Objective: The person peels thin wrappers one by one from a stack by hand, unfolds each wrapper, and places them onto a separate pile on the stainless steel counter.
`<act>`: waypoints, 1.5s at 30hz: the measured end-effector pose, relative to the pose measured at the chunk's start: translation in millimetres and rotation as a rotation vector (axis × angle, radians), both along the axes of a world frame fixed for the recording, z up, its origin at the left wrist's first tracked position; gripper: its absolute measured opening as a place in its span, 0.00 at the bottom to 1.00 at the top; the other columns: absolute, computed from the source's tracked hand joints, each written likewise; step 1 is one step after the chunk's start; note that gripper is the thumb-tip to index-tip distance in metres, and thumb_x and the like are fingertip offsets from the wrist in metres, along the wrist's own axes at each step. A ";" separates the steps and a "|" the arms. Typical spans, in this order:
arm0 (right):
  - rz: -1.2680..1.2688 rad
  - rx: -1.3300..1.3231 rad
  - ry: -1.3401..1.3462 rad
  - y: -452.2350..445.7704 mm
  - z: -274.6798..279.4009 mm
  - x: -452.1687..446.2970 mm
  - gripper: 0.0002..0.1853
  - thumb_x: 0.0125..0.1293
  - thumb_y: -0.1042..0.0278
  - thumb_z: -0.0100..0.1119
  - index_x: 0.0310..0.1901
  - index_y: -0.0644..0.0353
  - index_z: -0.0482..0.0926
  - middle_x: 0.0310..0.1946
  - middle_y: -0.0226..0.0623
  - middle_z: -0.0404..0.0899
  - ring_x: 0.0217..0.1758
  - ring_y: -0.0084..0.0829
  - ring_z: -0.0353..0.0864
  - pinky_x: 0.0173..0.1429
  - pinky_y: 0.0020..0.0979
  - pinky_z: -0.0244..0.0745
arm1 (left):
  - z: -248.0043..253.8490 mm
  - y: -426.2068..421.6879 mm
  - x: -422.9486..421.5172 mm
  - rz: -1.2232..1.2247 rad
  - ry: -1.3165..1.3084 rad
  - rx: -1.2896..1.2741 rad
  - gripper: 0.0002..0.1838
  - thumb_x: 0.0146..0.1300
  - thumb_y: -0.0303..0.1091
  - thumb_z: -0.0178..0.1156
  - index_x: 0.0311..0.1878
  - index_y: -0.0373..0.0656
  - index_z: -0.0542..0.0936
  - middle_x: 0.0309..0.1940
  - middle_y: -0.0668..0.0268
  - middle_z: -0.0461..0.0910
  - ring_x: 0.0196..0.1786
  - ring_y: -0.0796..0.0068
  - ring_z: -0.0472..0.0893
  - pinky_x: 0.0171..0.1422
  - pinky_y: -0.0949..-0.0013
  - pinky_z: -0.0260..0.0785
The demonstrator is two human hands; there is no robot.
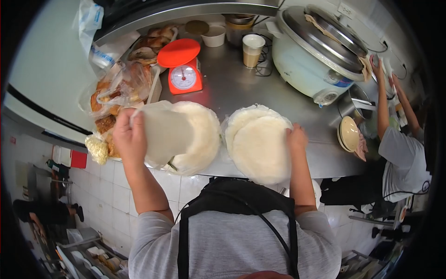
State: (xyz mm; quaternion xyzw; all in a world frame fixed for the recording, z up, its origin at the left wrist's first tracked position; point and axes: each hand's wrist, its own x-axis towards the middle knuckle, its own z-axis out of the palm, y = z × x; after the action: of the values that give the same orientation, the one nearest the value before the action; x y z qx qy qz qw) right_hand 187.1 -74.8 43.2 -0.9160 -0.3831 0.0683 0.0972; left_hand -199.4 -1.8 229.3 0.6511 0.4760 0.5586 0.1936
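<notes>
My left hand grips the edge of a thin translucent sheet, which is raised and smeared by motion over the left part of a round white stack. Fingers closed, my right hand pinches the right edge of a pale round sheet. That sheet lies over a second round stack, a little to the right of the first. Something thin and green shows at the lower left edge of the left stack.
Behind the stacks stand a red scale, a cup and a large cooker. Bagged food lies at the left. Bowls sit at the right, near another person. The metal counter ends close to my body.
</notes>
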 end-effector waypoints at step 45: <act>1.215 0.384 0.125 22.7 4.3 -209.6 0.17 0.47 0.68 0.58 0.43 0.51 0.76 0.52 0.39 0.69 0.59 0.40 0.63 0.59 0.47 0.58 | -162.4 -16.9 -105.8 -0.351 0.676 -0.196 0.12 0.40 0.24 0.55 0.32 0.45 0.78 0.32 0.62 0.75 0.39 0.58 0.73 0.44 0.62 0.64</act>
State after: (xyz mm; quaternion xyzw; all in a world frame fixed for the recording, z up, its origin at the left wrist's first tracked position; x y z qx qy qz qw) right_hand -22.5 -52.1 47.6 -0.4962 -0.8330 0.0945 0.2256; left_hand -305.3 -18.6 66.9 0.8482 0.4455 0.2232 0.1795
